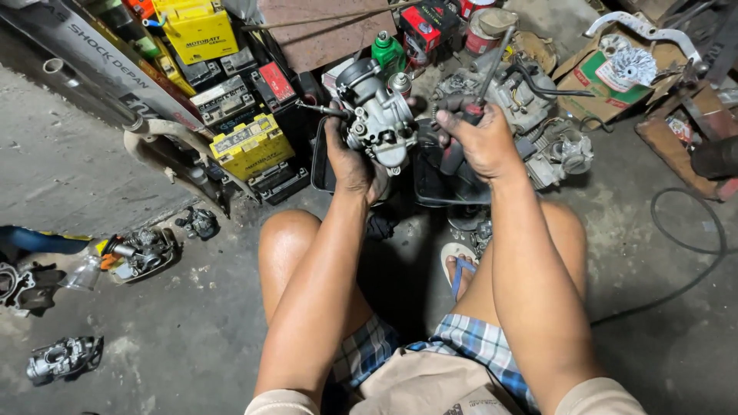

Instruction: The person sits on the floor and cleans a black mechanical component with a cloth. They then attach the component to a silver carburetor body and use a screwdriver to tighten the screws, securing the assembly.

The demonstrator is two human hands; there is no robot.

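Two hands: I am seeing both raised over a black tray, working on one carburetor.
Carburetor (379, 115): it is being held up in the air just above the left rim of the black tray (446, 184), its grey metal body tilted, a round black opening pointing up and away from me.
Left hand (351, 163): it is cupping the carburetor from below and behind, fingers curled round the body and pinching it firmly.
Right hand (478, 138): it is closing in a fist round the red-and-black handle of a screwdriver (478, 92), just right of the carburetor; I cannot tell where the tip is touching.
Engine part (538, 107): a grey casting with black hoses is lying right of the carburetor, behind the right hand.
Green bottle (388, 52): it is standing just beyond the carburetor.
Yellow batteries (250, 144): they are sitting stacked left of the carburetor, among black ones.
Cardboard box (611, 81): it is lying far right of the carburetor, holding a finned metal piece.
Small parts (142, 250): they are lying scattered on the concrete floor (192, 338), well left of and nearer to me than the carburetor.
Black cable (692, 246): it is curling over the floor, well right of the carburetor.
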